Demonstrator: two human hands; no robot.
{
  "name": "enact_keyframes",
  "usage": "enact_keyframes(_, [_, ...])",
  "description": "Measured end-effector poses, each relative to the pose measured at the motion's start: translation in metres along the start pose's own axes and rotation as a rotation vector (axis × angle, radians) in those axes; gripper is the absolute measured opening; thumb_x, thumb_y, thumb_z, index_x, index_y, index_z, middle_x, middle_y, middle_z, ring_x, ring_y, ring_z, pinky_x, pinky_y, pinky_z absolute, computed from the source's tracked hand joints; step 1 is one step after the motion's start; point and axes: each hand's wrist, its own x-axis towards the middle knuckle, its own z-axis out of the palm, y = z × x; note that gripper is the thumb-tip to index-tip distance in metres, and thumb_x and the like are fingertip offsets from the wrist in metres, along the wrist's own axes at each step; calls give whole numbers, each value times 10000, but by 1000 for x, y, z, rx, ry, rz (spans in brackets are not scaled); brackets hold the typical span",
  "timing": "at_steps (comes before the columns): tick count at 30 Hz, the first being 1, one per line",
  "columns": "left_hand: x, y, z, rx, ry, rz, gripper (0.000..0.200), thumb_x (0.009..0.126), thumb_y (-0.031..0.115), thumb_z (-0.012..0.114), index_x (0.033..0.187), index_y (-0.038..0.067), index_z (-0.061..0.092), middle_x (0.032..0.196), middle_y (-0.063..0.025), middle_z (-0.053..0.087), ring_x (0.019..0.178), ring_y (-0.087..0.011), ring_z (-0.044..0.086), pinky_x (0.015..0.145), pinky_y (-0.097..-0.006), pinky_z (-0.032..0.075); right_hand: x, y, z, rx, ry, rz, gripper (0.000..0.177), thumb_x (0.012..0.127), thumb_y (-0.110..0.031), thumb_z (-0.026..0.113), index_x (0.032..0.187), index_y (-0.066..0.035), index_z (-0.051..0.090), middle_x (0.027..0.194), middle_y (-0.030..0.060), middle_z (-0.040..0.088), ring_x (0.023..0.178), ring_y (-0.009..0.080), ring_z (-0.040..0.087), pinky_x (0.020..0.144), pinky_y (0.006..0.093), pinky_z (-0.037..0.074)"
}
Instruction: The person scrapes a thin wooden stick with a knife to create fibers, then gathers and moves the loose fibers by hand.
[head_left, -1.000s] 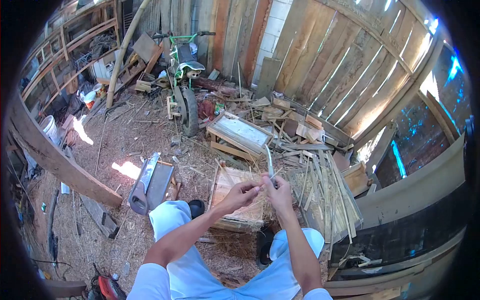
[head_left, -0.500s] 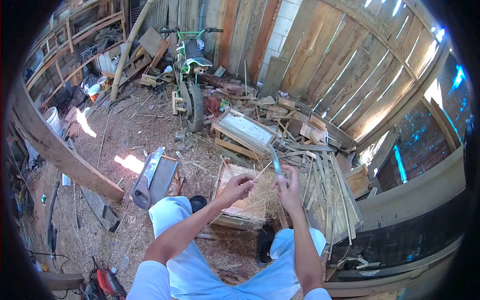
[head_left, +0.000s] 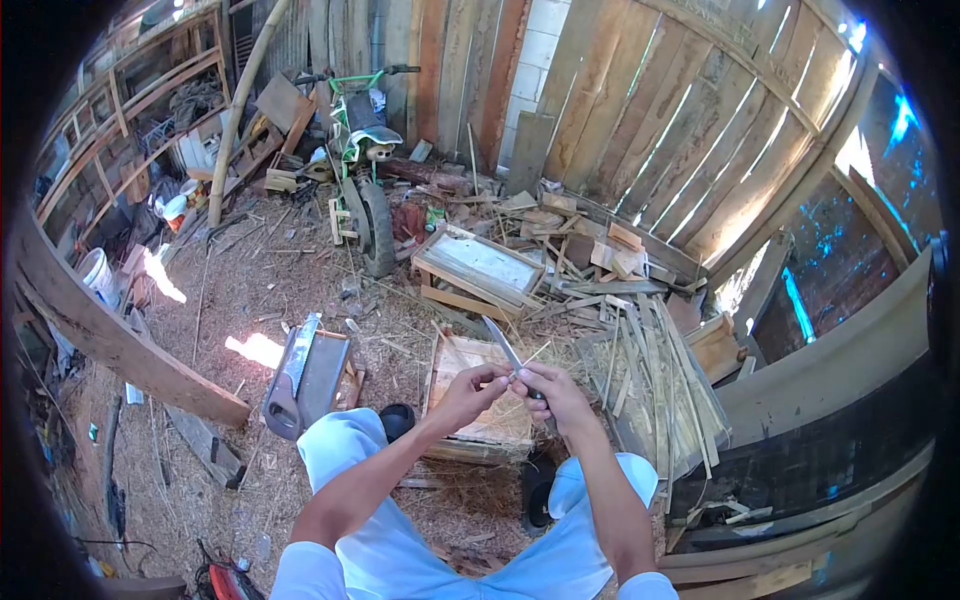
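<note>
In my right hand (head_left: pixel 557 397) is a knife (head_left: pixel 502 343), its dark handle in the palm and its blade pointing up and away to the left. My left hand (head_left: pixel 472 397) pinches a thin wooden stick (head_left: pixel 539 351), whose pale tip shows beyond the blade near my right thumb. Both hands meet above a wooden crate (head_left: pixel 470 360) between my knees. Thin shavings lie about the crate.
A handsaw (head_left: pixel 293 375) rests on a small dark-topped bench (head_left: pixel 325 372) at the left. Ahead are a framed wooden tray (head_left: pixel 480 262) and a motorbike (head_left: pixel 365 190). Wood strips (head_left: pixel 655 365) are piled at the right. A curved beam (head_left: pixel 130 345) crosses the left side.
My hands have come together. The knife has swung from upright to leaning left, and my right hand has moved left beside the stick. The view has shifted slightly.
</note>
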Motion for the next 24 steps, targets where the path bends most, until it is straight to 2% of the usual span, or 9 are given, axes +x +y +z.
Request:
enact_keyframes(5, [-3, 2, -2, 42, -29, 57, 253, 917, 275, 566, 1006, 45, 619, 691, 74, 450, 587, -8, 329, 494, -184, 253, 0, -3, -16, 45, 100, -15, 162, 896, -226, 559, 944, -71, 562, 730, -31, 498, 475, 6, 340, 365, 151, 237])
enact_keyframes(9, [-14, -14, -12, 113, -46, 94, 239, 917, 267, 566, 995, 48, 622, 687, 66, 446, 555, -12, 324, 473, -183, 251, -5, -28, -90, 322, 294, -301, 230, 903, -208, 526, 1085, -68, 533, 704, -23, 483, 450, 13, 338, 350, 167, 241])
enact_keyframes(11, [-23, 0, -18, -50, -21, -181, 228, 916, 254, 568, 998, 47, 620, 678, 60, 439, 523, -15, 324, 445, -180, 247, -20, -35, -92, 312, 286, -350, 255, 913, -208, 510, 1127, -69, 517, 701, -24, 477, 443, 15, 332, 350, 167, 243])
enact_keyframes(12, [-21, -1, -22, -44, -17, -182, 228, 916, 254, 568, 998, 47, 620, 678, 60, 439, 523, -15, 324, 445, -180, 247, -28, -38, -88, 293, 280, -394, 281, 923, -208, 493, 1168, -70, 502, 698, -26, 471, 437, 16, 327, 350, 167, 244])
enact_keyframes(14, [-13, -5, -23, -109, -3, -132, 222, 920, 238, 562, 1006, 41, 617, 672, 54, 436, 508, -13, 325, 423, -175, 239, -32, -33, -69, 250, 282, -342, 279, 939, -203, 475, 1188, -77, 493, 682, -20, 471, 435, 22, 338, 357, 161, 259])
enact_keyframes(18, [-5, -5, -13, -151, -19, -154, 228, 932, 237, 543, 1012, 34, 609, 665, 49, 437, 511, -13, 319, 427, -168, 235, -21, -11, -10, -164, 142, -129, 278, 952, -231, 482, 1183, -77, 492, 663, -2, 493, 454, 29, 352, 374, 161, 261])
enact_keyframes(22, [-4, -6, -1, -83, 14, -86, 233, 932, 252, 544, 1014, 42, 606, 660, 50, 440, 512, -10, 326, 420, -171, 235, -3, 13, 4, -161, -9, -125, 258, 951, -235, 487, 1147, -70, 522, 670, -4, 499, 457, 24, 342, 374, 164, 253])
enact_keyframes(23, [-3, -7, -2, -66, 17, -87, 220, 928, 194, 542, 1042, 19, 613, 725, 25, 537, 640, -43, 432, 543, -198, 346, -1, 12, 2, -121, -12, -71, 246, 950, -235, 490, 1120, -65, 539, 667, -11, 495, 458, 22, 343, 372, 165, 256])
enact_keyframes(24, [-4, -6, -1, -65, 15, -89, 220, 928, 194, 542, 1042, 19, 613, 725, 25, 537, 640, -43, 432, 543, -198, 346, 0, 11, 1, -81, -15, -16, 236, 948, -235, 492, 1094, -60, 555, 664, -17, 492, 459, 19, 343, 370, 167, 258])
